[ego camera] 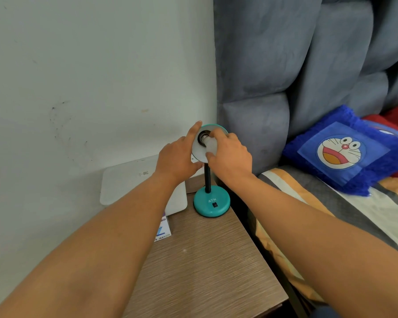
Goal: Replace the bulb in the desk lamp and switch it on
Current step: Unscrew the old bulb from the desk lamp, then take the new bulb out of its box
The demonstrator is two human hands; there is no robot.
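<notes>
forearms (115, 237), nearest: i see both reaching forward. bulb (210, 143): at the socket mouth inside the tilted shade (197, 153), probably mid-threading. right hand (230, 154): fingers curled round bulb, to twist it. left hand (177, 157): finger and thumb clasp shade rim, bracing it. base (210, 208) with switch (214, 204): on bedside table (205, 260).

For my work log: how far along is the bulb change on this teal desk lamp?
Done: nothing certain; no second bulb is visible. In hand: the left hand steadies the shade, the right hand grips the white bulb at the socket, thread showing; old or new, I cannot tell. Left: pressing the black switch on the base; bulb unlit.
</notes>
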